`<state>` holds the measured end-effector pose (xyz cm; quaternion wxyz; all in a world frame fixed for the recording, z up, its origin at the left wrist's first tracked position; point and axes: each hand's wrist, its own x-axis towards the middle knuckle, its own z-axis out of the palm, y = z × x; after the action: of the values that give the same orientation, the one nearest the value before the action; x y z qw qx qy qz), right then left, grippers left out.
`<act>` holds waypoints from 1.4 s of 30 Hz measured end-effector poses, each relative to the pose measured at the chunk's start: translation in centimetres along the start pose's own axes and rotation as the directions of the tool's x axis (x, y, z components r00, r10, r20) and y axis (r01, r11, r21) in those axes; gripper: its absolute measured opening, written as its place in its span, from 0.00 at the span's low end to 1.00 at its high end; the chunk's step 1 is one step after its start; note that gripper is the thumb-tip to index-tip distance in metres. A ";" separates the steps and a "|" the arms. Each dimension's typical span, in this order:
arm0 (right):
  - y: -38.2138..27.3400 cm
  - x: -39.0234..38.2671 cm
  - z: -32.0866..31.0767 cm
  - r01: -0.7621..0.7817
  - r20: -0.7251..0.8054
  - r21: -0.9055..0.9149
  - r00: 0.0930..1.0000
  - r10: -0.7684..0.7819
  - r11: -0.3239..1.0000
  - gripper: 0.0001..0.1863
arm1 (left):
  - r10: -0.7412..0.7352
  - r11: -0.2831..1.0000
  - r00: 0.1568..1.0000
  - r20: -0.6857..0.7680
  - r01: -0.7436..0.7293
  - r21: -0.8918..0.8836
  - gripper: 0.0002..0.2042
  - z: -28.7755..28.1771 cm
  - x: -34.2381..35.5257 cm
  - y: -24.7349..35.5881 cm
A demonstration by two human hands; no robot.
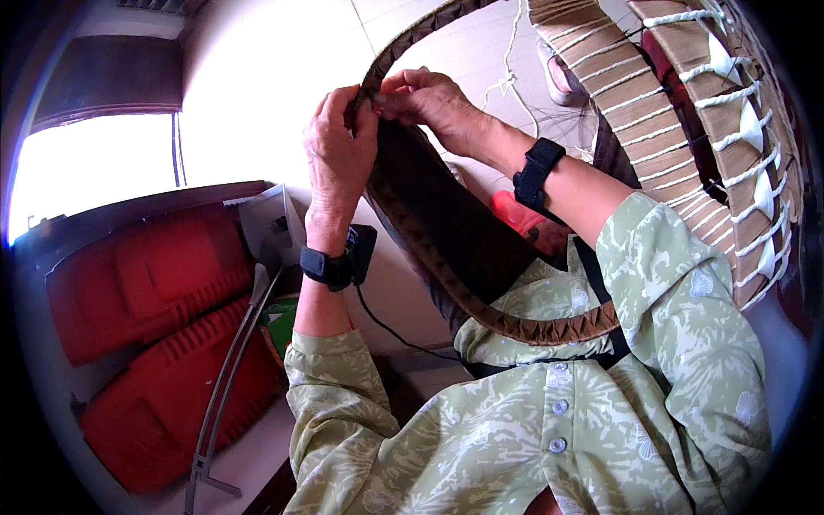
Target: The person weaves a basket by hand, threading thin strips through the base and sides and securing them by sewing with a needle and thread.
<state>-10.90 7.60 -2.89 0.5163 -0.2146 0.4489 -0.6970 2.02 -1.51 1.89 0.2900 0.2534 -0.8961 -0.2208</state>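
Pleated brown hoop (549, 331) slants in the head view from the hands down before the green shirt (481, 429). The left hand (337, 142) clasps its far rim, fingers curled closed; the right hand (438, 105) pinches the same edge with bunched fingertips, though any thread there is too small to tell. Should either pinch slacken, tugging dark cloth (463, 227) could drag the pleats loose.

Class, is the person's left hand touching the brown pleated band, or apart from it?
Touching. The head view shows the left hand gripping the brown pleated band near its upper bend, between thumb and fingers, with no gap visible.
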 end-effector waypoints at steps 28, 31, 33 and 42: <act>-0.4 -0.6 2.9 0.226 -0.358 -0.317 0.871 -0.337 0.921 0.07 | -0.099 0.990 0.994 0.036 0.102 -0.093 0.10 0.8 1.1 0.5; -0.5 -0.3 2.0 0.226 -0.286 -0.474 0.874 -0.392 0.851 0.09 | -0.043 0.990 0.985 0.168 0.065 -0.123 0.12 0.1 2.0 -0.1; -1.0 -0.2 1.5 0.244 -0.267 -0.542 0.857 -0.440 0.804 0.09 | -0.100 0.943 0.952 0.289 0.183 -0.278 0.13 -0.4 2.5 0.2; -0.5 0.7 0.9 0.367 -0.083 -0.778 0.745 -0.662 0.510 0.08 | -0.102 0.944 0.945 0.312 0.191 -0.270 0.12 -1.0 2.3 -0.1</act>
<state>-10.76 6.62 -2.11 0.0580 -0.3886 0.6856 -0.6128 1.08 -3.22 3.54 0.1712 0.2382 -0.8640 -0.4091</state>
